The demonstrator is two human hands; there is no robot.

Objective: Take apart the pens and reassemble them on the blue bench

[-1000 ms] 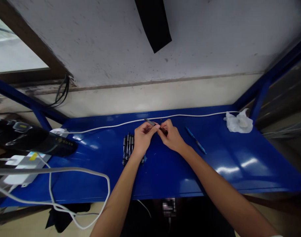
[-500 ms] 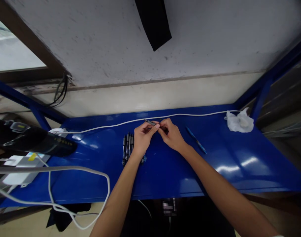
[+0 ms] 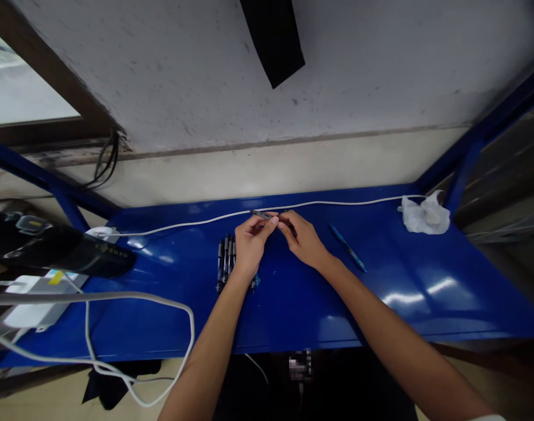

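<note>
My left hand (image 3: 249, 244) is closed around a dark grey pen (image 3: 262, 215), whose end sticks out past the thumb and forefinger toward the left. Close beside it, my right hand (image 3: 306, 240) is pinched at the pen's other side. The thing between the right fingers is mostly hidden, and I cannot make it out. Several dark pens (image 3: 226, 260) lie side by side left of my left hand, partly covered by it. To the right of my right hand a blue pen (image 3: 348, 248) lies alone at a slant.
A white cable (image 3: 196, 223) runs along the back of the blue table (image 3: 293, 310). On the left lie a black bottle (image 3: 69, 245), a white power strip (image 3: 42, 307) and looped white cable (image 3: 139, 297). A crumpled white plastic bag (image 3: 424, 214) sits at the back right.
Both hands have shifted slightly left, with the grey pen still held. The other pens on the table have not moved.
</note>
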